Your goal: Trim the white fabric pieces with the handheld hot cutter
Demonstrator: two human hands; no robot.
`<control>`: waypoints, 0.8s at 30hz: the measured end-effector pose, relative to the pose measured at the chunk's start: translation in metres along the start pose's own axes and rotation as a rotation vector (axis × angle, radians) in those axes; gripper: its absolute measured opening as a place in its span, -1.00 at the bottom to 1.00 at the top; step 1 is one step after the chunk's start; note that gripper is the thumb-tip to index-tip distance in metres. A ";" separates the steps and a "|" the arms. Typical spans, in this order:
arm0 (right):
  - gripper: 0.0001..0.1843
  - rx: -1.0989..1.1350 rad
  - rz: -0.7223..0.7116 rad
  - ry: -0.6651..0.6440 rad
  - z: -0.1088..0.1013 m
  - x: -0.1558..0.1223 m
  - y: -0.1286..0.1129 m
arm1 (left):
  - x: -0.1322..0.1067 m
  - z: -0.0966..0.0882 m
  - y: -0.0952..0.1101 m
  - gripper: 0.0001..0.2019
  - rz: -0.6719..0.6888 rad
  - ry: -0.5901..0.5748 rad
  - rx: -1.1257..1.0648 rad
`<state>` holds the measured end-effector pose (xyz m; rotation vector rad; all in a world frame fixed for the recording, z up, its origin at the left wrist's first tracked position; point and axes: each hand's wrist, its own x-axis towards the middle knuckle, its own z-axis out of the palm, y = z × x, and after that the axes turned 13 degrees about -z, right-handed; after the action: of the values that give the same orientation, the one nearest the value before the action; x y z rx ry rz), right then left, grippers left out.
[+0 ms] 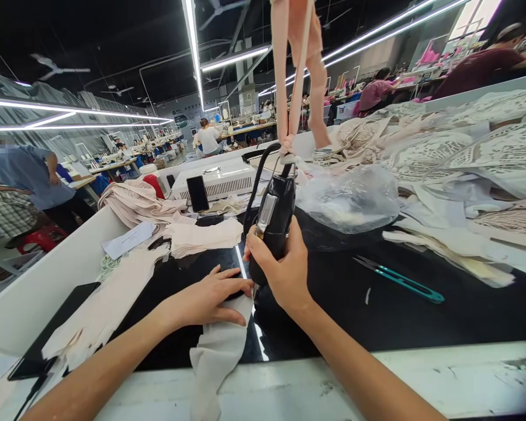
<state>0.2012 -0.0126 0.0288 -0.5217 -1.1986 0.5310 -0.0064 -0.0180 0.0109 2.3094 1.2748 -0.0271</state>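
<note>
Gripping a black handheld cutting tool with the right hand, fingers wrapped tight round its lower body, thumb lying along the left side. Standing upright on the black bench top, near the middle and a little toward the front edge, its foot hidden behind the hand. Showing a glossy dark casing with a metal plate on its face and a black cable looping off the top to the left. Hanging from a pale pink strap tied at the tool's top and running up out of view.

Pressing the left hand flat, fingers spread and closed on nothing, onto a pale fabric piece just left of the tool, fingertips nearly touching the tool's base. Lying across a lit slot in the bench top and drooping over the white front edge, that fabric looking thin, off-white and softly wavy along its border.

Lying well to the right on the black surface, a pair of teal-handled thread snips. Sitting behind the tool, a crumpled clear plastic bag. Piling up toward the back right corner, white lace pieces. Spreading along the left edge, more pale fabric and a paper slip. Standing near the back edge, a dark phone against a white machine. Sitting at other benches farther off, other people.
</note>
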 end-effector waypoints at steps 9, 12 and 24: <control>-0.64 -0.006 0.024 -0.016 0.002 -0.007 0.002 | 0.002 -0.002 0.003 -0.62 -0.006 0.005 0.050; -0.64 -0.006 0.012 -0.025 0.001 -0.008 0.004 | 0.002 -0.002 0.004 -0.62 -0.008 0.014 0.061; -0.62 -0.019 0.009 -0.045 -0.004 -0.020 -0.002 | 0.007 -0.002 -0.001 -0.50 0.013 -0.019 -0.023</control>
<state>0.1995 -0.0277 0.0148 -0.5338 -1.2461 0.5421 -0.0038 -0.0116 0.0103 2.2920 1.2441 -0.0298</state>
